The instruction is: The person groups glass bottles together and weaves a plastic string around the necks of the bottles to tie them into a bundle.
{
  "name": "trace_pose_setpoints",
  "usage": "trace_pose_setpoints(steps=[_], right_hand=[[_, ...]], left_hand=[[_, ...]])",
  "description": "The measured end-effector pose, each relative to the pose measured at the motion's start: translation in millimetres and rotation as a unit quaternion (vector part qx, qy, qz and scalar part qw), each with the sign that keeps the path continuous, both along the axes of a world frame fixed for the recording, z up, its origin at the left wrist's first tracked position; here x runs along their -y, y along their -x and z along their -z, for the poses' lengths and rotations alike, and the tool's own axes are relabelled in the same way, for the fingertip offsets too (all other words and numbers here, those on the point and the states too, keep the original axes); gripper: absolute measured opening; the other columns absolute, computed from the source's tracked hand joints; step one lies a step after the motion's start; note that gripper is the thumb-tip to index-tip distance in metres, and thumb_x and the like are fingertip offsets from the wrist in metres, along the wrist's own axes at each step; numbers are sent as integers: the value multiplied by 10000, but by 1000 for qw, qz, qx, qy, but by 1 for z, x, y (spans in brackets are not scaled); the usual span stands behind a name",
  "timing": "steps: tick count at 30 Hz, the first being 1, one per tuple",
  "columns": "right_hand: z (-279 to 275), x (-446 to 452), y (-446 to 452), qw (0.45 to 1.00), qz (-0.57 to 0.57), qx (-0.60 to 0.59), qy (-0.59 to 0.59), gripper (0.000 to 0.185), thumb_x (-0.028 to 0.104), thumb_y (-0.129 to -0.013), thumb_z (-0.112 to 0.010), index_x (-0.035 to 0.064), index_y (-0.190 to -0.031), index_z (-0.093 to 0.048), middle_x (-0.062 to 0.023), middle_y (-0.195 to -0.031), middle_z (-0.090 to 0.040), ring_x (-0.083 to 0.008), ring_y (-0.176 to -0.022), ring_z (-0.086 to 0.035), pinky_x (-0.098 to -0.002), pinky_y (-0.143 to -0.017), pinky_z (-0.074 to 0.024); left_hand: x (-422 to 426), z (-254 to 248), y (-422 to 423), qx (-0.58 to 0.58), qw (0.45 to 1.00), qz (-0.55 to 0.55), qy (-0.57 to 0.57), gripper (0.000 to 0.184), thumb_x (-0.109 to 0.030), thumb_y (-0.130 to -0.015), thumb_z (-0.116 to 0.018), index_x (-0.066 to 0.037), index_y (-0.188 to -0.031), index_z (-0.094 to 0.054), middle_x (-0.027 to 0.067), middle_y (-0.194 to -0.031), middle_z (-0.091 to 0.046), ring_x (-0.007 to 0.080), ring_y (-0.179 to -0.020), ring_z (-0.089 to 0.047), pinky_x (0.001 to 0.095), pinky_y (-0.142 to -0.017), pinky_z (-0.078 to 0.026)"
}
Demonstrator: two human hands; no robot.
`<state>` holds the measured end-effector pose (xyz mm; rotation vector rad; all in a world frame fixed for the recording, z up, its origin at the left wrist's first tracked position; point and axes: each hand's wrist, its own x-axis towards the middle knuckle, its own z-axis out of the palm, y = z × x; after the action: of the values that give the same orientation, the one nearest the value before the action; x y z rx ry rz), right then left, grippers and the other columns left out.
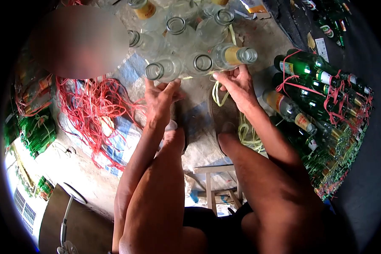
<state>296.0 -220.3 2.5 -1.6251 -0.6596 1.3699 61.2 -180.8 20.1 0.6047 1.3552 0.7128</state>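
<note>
Clear glass bottles (pixel 181 41) stand bunched on the floor (pixel 198 137) before the person. The right hand (pixel 238 88) has its grip pinching yellow string (pixel 216 94) beside them; the left hand (pixel 160 99) is by the nearest left bottle (pixel 172 67), its grip impossible to tell.

Your L hand (pixel 159 99) and R hand (pixel 240 88), nr ctr of frame, are bare, w/ slim fingers (pixel 172 86). Your L arm (pixel 136 169) and R arm (pixel 273 125) are bare too, as far as they show. At btm ctr you're wearing v. dark shorts (pixel 199 220), details lost in shadow; below them your legs (pixel 156 203) are bare. Mid-frame, your footwear (pixel 223 109) is brown, textured like coarse knit or weave, w/ a paler patch nr each ankle, too unclear to ID.
</note>
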Motion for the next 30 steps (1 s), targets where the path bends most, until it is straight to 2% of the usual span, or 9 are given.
trace_pose_setpoints(steps=[2, 4, 6, 7, 10, 12, 25, 28, 30], right_hand=[[0, 2, -13, 999, -16, -12, 34, 560, 149, -861, -796, 64, -1339, -517, -42, -997, -653, -125, -829, -636, -312, -701, -577], [8, 7, -30, 998, -17, 5, 59, 517, 160, -875, -764, 78, -1342, -557, -28, -993, -651, -118, -837, -624, -307, -724, -564], [-3, 2, -40, 996, 71, -58, 17, 304, 241, -920, -720, 92, -1184, -695, 3, -904, -637, -87, -789, -568, -268, -689, -507], [-6, -6, -44, 992, 103, -58, 34, 294, 284, -927, -731, 91, -1147, -707, 11, -888, -634, -87, -782, -567, -267, -686, -500], [-20, -26, -50, 990, 115, -74, 35, 347, 424, -932, -760, 93, -1029, -719, 38, -862, -630, -87, -766, -563, -254, -671, -472], [-18, -40, -58, 996, 45, -67, 29, 339, 433, -931, -764, 104, -998, -718, 41, -859, -633, -80, -767, -560, -248, -665, -462], [5, -55, -58, 999, -24, -14, -38, 173, 176, -1012, -636, 35, -927, -690, 17, -756, -640, -58, -654, -571, -247, -560, -459], [7, -54, -63, 997, -78, -8, -17, 199, 205, -1004, -699, 18, -1070, -696, 11, -952, -669, -62, -862, -593, -240, -765, -488], [8, -55, -61, 997, -63, 7, -43, 167, 186, -1015, -648, 28, -973, -682, 20, -821, -630, -56, -722, -558, -244, -632, -465]], left_hand=[[-1, -1, 11, 5, 1000, 26, 5, 463, -135, -916, -787, -2, -1158, -415, 129, -910, -654, 187, -721, -663, 361, -717, -616], [-5, -6, 22, 19, 999, 22, 17, 203, -129, -939, -726, -6, -1000, -576, 97, -843, -672, 196, -801, -688, 373, -765, -610], [-10, -1, 39, 53, 999, -6, -4, 138, -146, -976, -667, -10, -964, -651, 96, -866, -698, 199, -807, -691, 371, -759, -610], [-13, -3, 43, 52, 998, -22, 19, 275, -143, -1009, -611, -72, -1273, -633, 36, -966, -701, 129, -815, -677, 302, -752, -587], [-28, 0, 55, 109, 993, -36, -30, 284, -257, -1045, -645, -68, -1253, -688, 9, -984, -722, 117, -822, -683, 297, -753, -585], [-36, 11, 61, 89, 995, -22, -28, 405, -345, -970, -734, -47, -1236, -665, 84, -1111, -740, 218, -949, -718, 388, -790, -617], [-43, 42, 58, 30, 995, -21, -93, 287, -131, -950, -768, -3, -1196, -696, 80, -1066, -756, 186, -922, -742, 356, -811, -633], [-44, 46, 57, 0, 994, -16, -112, 285, -106, -931, -789, 9, -1179, -705, 76, -1029, -757, 169, -880, -736, 335, -788, -629], [-44, 50, 56, -22, 993, -15, -114, 288, -94, -916, -806, 13, -1165, -711, 73, -1004, -757, 160, -854, -732, 324, -773, -626]])
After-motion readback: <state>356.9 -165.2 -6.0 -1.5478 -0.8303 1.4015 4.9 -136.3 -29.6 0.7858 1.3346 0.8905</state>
